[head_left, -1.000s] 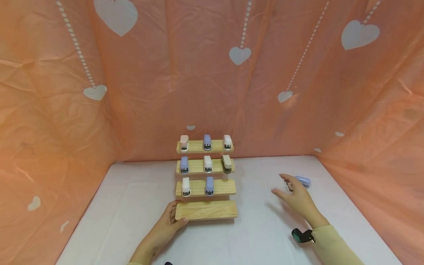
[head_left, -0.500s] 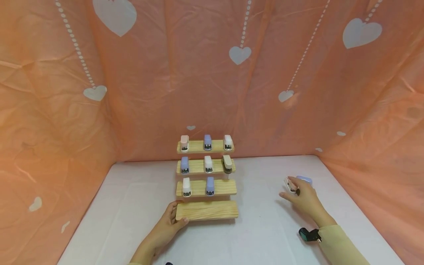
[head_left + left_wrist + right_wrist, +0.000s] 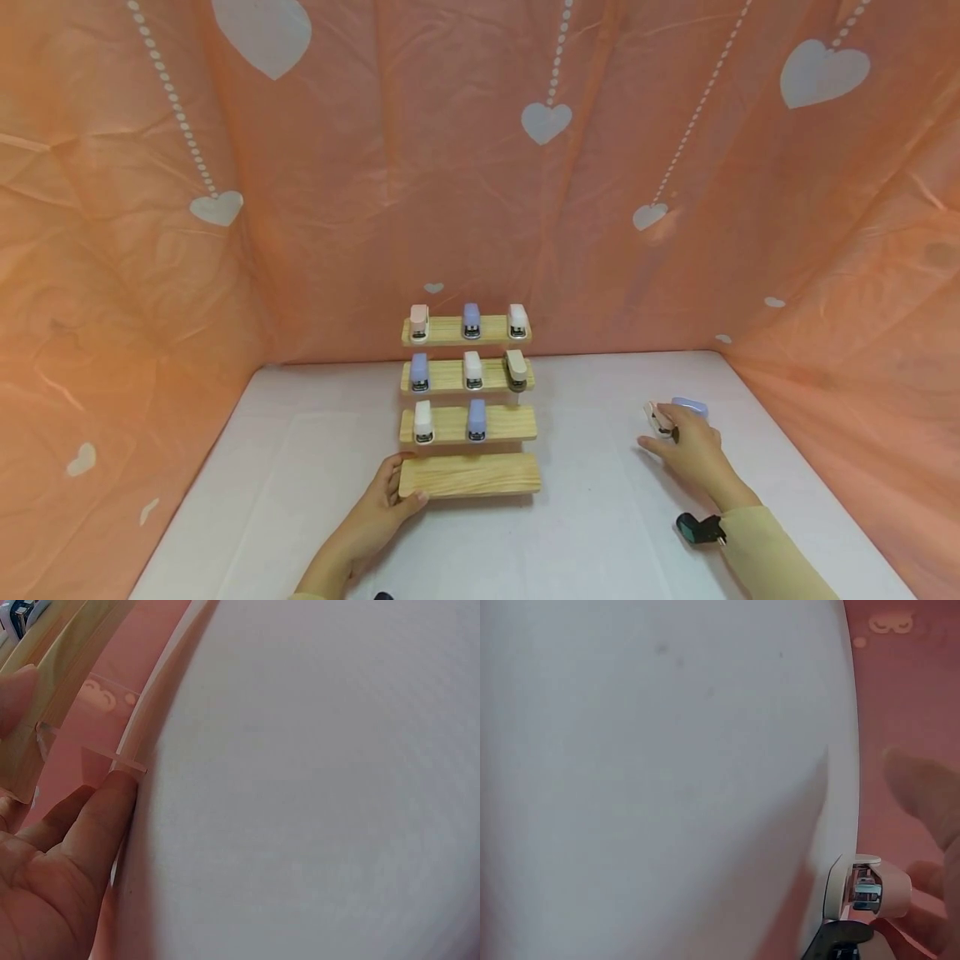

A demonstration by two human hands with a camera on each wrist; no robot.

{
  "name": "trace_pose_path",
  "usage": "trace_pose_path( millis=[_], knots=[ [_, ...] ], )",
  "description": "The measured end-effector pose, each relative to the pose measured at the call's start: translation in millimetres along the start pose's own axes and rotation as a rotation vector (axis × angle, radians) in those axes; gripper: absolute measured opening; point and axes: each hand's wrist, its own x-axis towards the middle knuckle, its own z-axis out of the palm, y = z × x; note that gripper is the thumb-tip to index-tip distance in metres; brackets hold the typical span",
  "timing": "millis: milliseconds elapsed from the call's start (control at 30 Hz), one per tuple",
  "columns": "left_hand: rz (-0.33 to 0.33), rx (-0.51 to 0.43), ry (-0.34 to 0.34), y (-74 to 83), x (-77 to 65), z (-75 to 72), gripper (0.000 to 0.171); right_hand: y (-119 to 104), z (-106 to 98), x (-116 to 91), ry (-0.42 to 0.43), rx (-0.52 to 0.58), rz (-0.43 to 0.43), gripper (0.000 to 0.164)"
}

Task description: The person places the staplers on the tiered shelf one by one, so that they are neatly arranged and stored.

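Note:
At the left end of the lowest board of a tiered wooden rack [image 3: 469, 476], my left hand [image 3: 371, 521] grips it, thumb on the front edge. The left wrist view shows fingertips against a clear plastic support [image 3: 112, 760] under the boards. Over on the right, my right hand [image 3: 693, 458] reaches over a pink-and-white mini stapler [image 3: 654, 418], fingers at its far side. Its thumb [image 3: 922, 784] stands apart from that stapler. Beside the pink one lies a dark-based stapler [image 3: 840, 937], mostly hidden under the hand. A lavender stapler [image 3: 692, 407] rests just behind the fingers.
Small staplers stand in rows on the three upper boards, such as a pink one [image 3: 419, 323], a beige one [image 3: 516, 368] and a lavender one [image 3: 477, 420]. A white cloth [image 3: 585, 533] covers the table. Orange curtain [image 3: 465, 208] with hearts encloses the back and sides.
My right hand has moved slightly right and down over the pink stapler, its fingers coming nearer to it. The left hand keeps its grip on the rack.

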Motion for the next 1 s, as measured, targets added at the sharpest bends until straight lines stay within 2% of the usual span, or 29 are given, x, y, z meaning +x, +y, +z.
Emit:
trace_pose_path(
  millis=[200,433,533,600,700,767,867,1000],
  knots=[
    [-0.011,-0.004,0.015,0.7,0.1,0.9,0.07,0.0,0.9,0.7,0.006,-0.032,-0.01,0.06],
    [-0.014,-0.007,0.011,0.2,-0.5,0.8,0.069,-5.4,0.2,3.0,0.037,-0.087,-0.051,0.047],
    [-0.015,-0.007,0.017,0.0,-0.5,0.8,0.07,-7.4,-0.8,4.4,0.062,-0.094,-0.083,0.039],
    [-0.02,-0.003,0.024,0.0,-0.6,1.0,0.071,-8.1,-2.1,5.7,0.064,-0.089,-0.093,0.027],
    [-0.029,-0.002,0.033,0.1,-0.6,1.4,0.072,-8.0,-5.0,7.9,0.057,-0.084,-0.093,0.021],
    [-0.031,-0.001,0.035,0.3,-0.6,1.6,0.072,-6.7,-7.1,9.8,0.035,-0.075,-0.071,0.022],
    [-0.028,-0.007,0.033,0.6,-0.5,1.7,0.071,-3.6,-10.4,12.8,0.004,-0.086,-0.037,0.037],
    [-0.032,-0.016,0.026,1.0,-0.5,1.8,0.071,0.3,-13.5,17.4,-0.055,-0.097,0.008,0.047]
  ],
)
